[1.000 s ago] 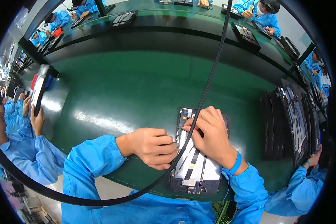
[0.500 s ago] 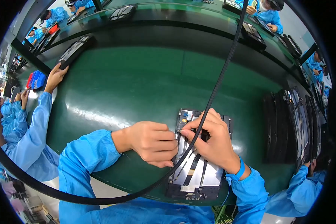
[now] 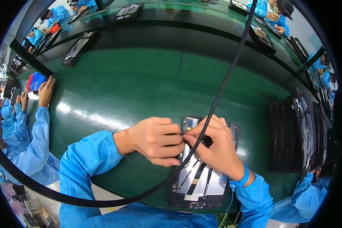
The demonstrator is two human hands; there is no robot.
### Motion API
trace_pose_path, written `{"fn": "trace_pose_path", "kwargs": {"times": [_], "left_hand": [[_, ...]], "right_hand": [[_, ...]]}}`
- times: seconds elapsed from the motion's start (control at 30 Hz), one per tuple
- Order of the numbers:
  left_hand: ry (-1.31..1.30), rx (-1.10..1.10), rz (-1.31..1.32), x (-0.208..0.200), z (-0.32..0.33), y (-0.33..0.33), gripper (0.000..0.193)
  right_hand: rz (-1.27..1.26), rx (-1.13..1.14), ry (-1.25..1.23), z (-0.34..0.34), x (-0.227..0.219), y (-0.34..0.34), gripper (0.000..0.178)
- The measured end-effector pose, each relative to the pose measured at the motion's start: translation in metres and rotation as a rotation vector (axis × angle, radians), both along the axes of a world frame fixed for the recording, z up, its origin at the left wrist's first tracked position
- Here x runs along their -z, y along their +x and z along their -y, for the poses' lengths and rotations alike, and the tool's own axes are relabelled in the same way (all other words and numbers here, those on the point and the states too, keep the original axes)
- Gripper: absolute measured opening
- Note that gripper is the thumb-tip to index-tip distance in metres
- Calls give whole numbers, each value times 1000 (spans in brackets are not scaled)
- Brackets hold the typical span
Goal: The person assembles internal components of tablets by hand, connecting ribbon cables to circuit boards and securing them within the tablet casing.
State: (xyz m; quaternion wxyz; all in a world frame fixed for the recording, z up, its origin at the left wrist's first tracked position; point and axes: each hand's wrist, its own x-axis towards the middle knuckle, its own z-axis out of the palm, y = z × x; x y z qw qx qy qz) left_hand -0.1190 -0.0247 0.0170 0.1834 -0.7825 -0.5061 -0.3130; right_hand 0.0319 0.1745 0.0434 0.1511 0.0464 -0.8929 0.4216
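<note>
An opened tablet [image 3: 216, 182] with exposed silver battery area, dark ribbon cables and small circuit boards lies on the green bench at its near edge. My right hand [image 3: 216, 142] rests over the tablet's upper half, thumb and index finger pinched at its left edge. Whatever is between those fingertips is too small to make out. My left hand [image 3: 155, 141] is closed, its curled fingers against the same left edge, close to the right fingertips. Its fingertips are mostly hidden behind the knuckles. A blue band [image 3: 245, 175] circles my right wrist.
A black cable [image 3: 226, 79] arcs across the view before my hands. Several dark device bodies [image 3: 288, 133] stand stacked at the right. Another opened device [image 3: 79, 47] lies far left, near a co-worker's hand [image 3: 45, 91] and blue and red bins [image 3: 37, 81]. A raised shelf [image 3: 171, 28] runs behind.
The co-worker's hand at the left has let go of the far device and drawn back toward the bins. My hands stay at the tablet's left edge, nearly unmoved.
</note>
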Motion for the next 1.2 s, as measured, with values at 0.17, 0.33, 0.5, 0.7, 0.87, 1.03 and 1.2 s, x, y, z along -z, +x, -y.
{"fn": "trace_pose_path", "kwargs": {"times": [0.17, 0.33, 0.5, 0.7, 0.87, 1.03, 1.2], "left_hand": [[-4, -14, -2, -3, 1, -2, 32], [-57, 41, -71, 1, 12, -2, 45], [-67, 16, -54, 2, 12, -2, 46], [17, 55, -39, 6, 9, 0, 36], [5, 100, 6, 5, 9, 5, 33], [-5, 63, 1, 5, 5, 4, 28], [-70, 8, 42, -1, 2, -4, 28]], "right_hand": [[-48, -7, -34, -1, -1, 1, 6], [-52, 4, 16, -2, -1, 3, 7], [-64, 14, 65, 0, 2, 3, 9], [-76, 21, 80, 0, 0, 2, 8], [-87, 4, 72, 0, 1, 1, 8], [-55, 32, 24, 1, -4, 2, 9], [38, 111, -237, 0, -4, 3, 9]]}}
